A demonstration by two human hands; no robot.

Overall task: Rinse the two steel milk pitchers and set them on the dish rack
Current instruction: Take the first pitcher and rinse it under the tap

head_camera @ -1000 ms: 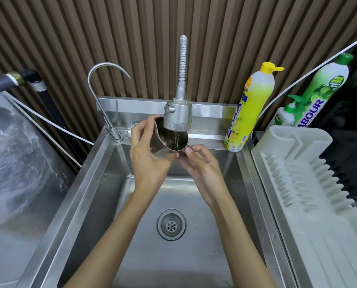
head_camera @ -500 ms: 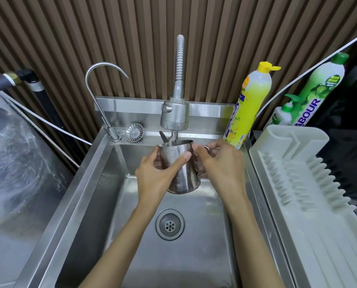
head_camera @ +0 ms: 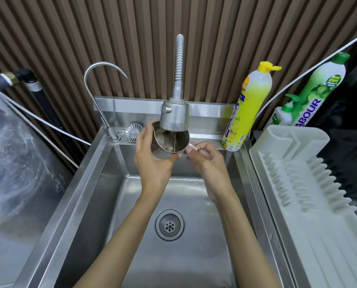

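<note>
steel pitcher (head_camera: 170,141) shiny, tilted under faucet (head_camera: 174,116) | left hand (head_camera: 152,161) fingers grasping it | right hand (head_camera: 206,161) grasping handle

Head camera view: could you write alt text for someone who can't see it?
A person's left hand tilts a shiny steel milk pitcher under the grey pull-down spray tap over a stainless steel sink, the right hand at its rim. An empty white plastic dish rack sits to the right.

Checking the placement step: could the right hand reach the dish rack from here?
Probably yes. The right hand, at the pitcher held by the left hand, has only the sink rim before the dish rack.
</note>
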